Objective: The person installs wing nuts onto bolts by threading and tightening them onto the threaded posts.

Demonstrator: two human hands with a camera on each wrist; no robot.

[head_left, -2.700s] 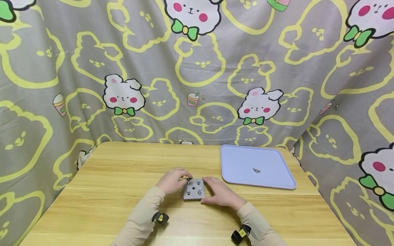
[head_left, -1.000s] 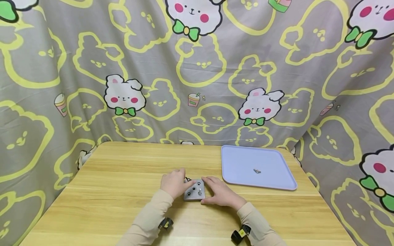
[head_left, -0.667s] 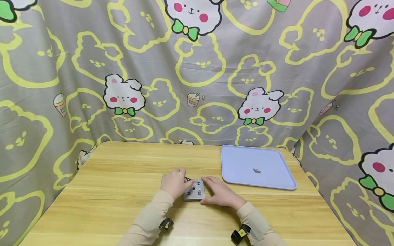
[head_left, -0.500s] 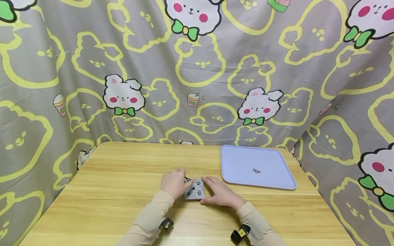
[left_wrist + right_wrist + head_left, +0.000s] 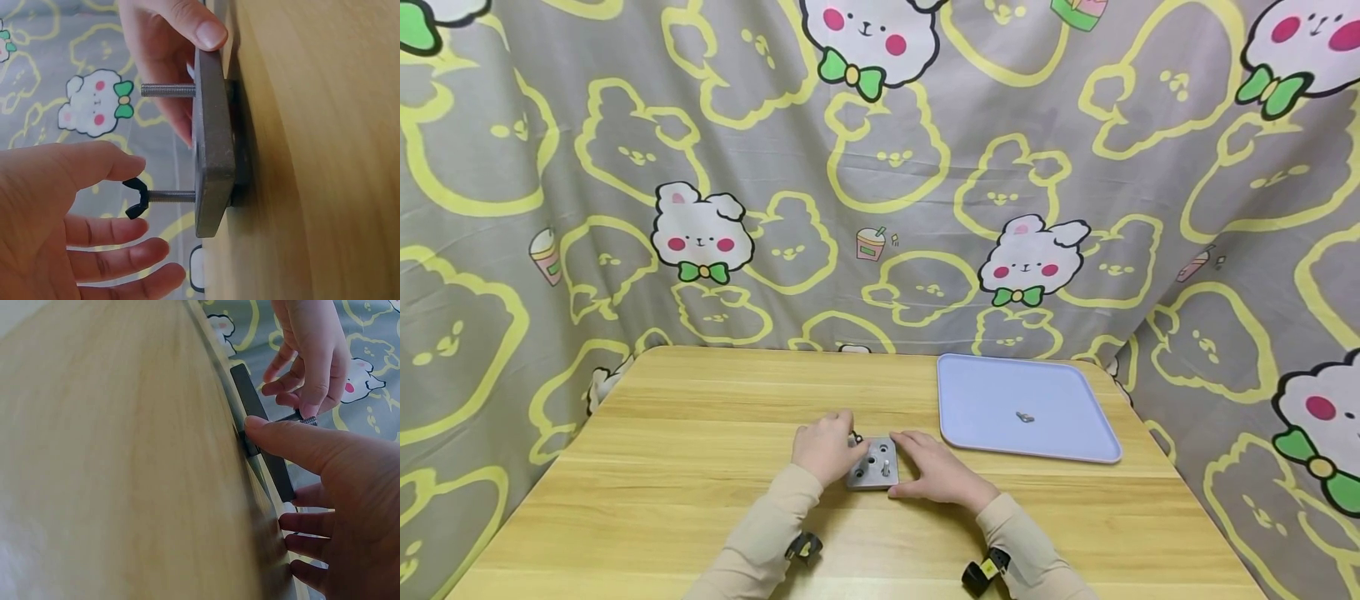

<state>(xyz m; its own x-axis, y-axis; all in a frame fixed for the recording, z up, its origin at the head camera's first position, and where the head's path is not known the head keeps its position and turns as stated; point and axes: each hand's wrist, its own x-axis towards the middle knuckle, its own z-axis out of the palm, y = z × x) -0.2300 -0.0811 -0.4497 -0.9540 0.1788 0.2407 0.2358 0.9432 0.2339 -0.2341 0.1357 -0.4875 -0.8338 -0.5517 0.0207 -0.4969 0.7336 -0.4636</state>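
A grey metal plate with several holes lies at the middle of the table, two threaded bolts standing up from it. In the left wrist view, a black wing nut sits at the end of one bolt; the other bolt is bare. The left hand has its thumb and index finger at the nut's two wings, with the other fingers loosely bent. The right hand grips the plate's right side between thumb and fingers. Dark pieces show beneath the plate.
A light-blue tray stands on the wooden table at the back right, with small metal pieces in it. A patterned curtain hangs behind the table's far edge. Each wrist wears a black device.
Since the earliest frame, the left hand has rolled over, its thumb now across the plate's upper left corner. During the last second both hands have stayed almost still. The plate keeps its place.
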